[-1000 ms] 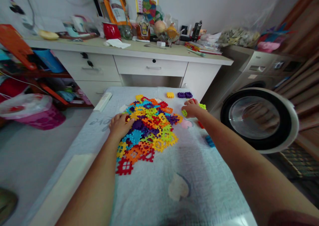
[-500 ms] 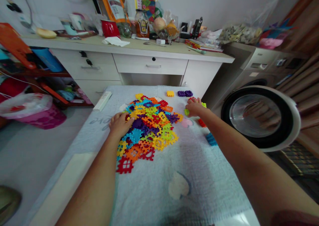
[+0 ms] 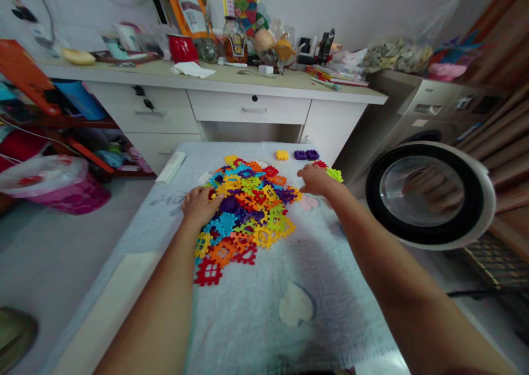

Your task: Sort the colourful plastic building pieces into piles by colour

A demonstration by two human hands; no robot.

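A heap of colourful plastic interlocking tiles [image 3: 248,199] with notched edges lies on the cloth-covered table. My left hand [image 3: 201,205] rests against the heap's left side, fingers spread and holding nothing. Over the cloth to the right of the heap is my right hand [image 3: 316,179]. Its fingers point left, a little apart, with nothing visible in them. Just beyond that hand sit lime green tiles [image 3: 335,174] and red tiles [image 3: 319,164]. Farther back are purple tiles [image 3: 306,155] and a small yellow stack [image 3: 282,155]. My right arm hides part of the table's right side.
A white oblong box [image 3: 171,168] lies at the table's far left corner. Behind stands a cluttered white desk [image 3: 252,109] with drawers. To the right is a washing machine with its round door [image 3: 430,193] swung out. A pink bin [image 3: 70,190] stands on the floor at left.
My right hand has moved left, away from the lime green tiles towards the heap, and its arm now covers most of the blue and orange tiles. My left hand has stayed put.
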